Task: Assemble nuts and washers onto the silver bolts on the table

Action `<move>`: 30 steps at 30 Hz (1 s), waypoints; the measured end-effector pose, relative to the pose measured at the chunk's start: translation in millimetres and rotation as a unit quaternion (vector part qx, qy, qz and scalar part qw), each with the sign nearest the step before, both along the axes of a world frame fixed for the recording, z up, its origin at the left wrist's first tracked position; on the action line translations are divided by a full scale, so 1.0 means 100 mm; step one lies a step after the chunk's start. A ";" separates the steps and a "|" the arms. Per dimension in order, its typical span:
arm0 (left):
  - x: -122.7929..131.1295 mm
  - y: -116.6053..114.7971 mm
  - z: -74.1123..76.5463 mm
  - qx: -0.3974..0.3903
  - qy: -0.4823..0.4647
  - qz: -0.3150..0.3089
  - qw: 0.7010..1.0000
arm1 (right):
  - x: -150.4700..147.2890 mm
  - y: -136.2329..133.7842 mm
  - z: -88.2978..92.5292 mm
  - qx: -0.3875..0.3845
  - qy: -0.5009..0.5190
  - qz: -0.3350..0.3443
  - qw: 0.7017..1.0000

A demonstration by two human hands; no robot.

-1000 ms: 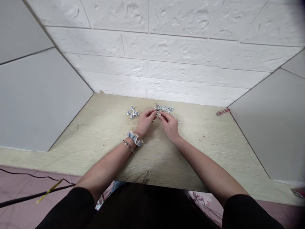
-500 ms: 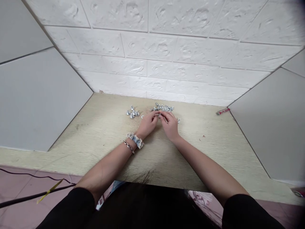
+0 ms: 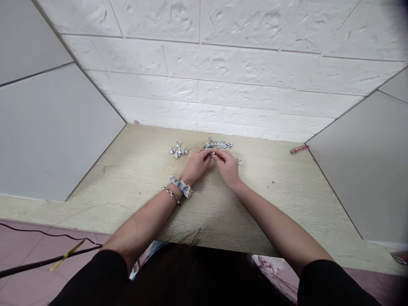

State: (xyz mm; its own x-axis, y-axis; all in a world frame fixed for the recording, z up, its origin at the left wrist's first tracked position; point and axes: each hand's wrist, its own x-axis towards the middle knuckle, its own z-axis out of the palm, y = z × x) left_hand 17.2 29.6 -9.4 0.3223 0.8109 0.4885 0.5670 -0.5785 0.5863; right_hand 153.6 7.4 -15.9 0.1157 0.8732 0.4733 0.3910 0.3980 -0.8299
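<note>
Taking the spot where the fingertips meet as the clock's centre, a small metal piece [image 3: 213, 154] sits right there, pinched between the left hand [image 3: 196, 165] and the right hand [image 3: 228, 168]. Both hands are closed on it, thumb against fingers; the fingers cover most of it, so its exact shape cannot be told.

At nine o'clock, just past the left hand, stands a group of assembled bolts [image 3: 177, 150], too small for the threads to be read. From eleven to two o'clock lies loose hardware [image 3: 224, 145], seemingly bolts, washers and nuts; its near side is partly hidden by the fingers. Another metal bit [image 3: 240, 161] shows just beside the right hand, a little past three, its inner end covered.

Well apart at three o'clock, a red-and-silver tool [image 3: 298, 149] lies against the right panel [image 3: 360, 170]; what kind is hard to make out. Around four, a red object [image 3: 400, 259] is cut off by the picture's edge. At six, a dark mass [image 3: 197, 276] hides part of the table's [image 3: 127, 178] near edge
</note>
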 end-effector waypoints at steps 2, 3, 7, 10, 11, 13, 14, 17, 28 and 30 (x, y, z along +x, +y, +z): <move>0.00 0.00 -0.01 0.010 -0.002 -0.004 1.000 | 0.01 0.00 0.00 -0.022 0.009 0.002 1.000; 0.00 0.00 -0.01 0.015 -0.003 -0.008 1.000 | 0.02 0.00 0.00 -0.034 0.012 0.000 0.999; 0.01 -0.02 0.00 0.024 -0.006 -0.022 0.999 | 0.06 0.00 0.00 -0.047 -0.018 -0.018 0.999; 0.02 -0.03 0.02 0.023 -0.006 -0.026 0.999 | 0.07 -0.01 0.00 -0.023 -0.075 -0.014 0.997; 0.02 -0.03 0.02 0.022 -0.007 -0.025 0.999 | 0.07 -0.01 0.00 -0.015 -0.093 -0.009 0.996; 0.02 -0.05 0.04 0.017 -0.012 -0.023 1.000 | 0.07 -0.01 0.00 -0.005 -0.120 -0.002 0.993; 0.02 -0.06 0.05 0.013 -0.016 -0.022 1.000 | 0.07 -0.01 -0.01 -0.002 -0.127 0.001 0.992; 0.02 -0.07 0.07 0.000 -0.022 -0.017 1.000 | 0.06 -0.01 -0.02 0.002 -0.119 0.012 0.993; 0.03 -0.08 0.09 -0.007 -0.027 0.001 1.000 | 0.02 -0.06 -0.04 0.051 -0.078 0.020 0.995; 0.03 -0.09 0.09 -0.011 -0.031 0.005 0.999 | 0.01 -0.07 -0.03 0.077 -0.069 -0.003 0.995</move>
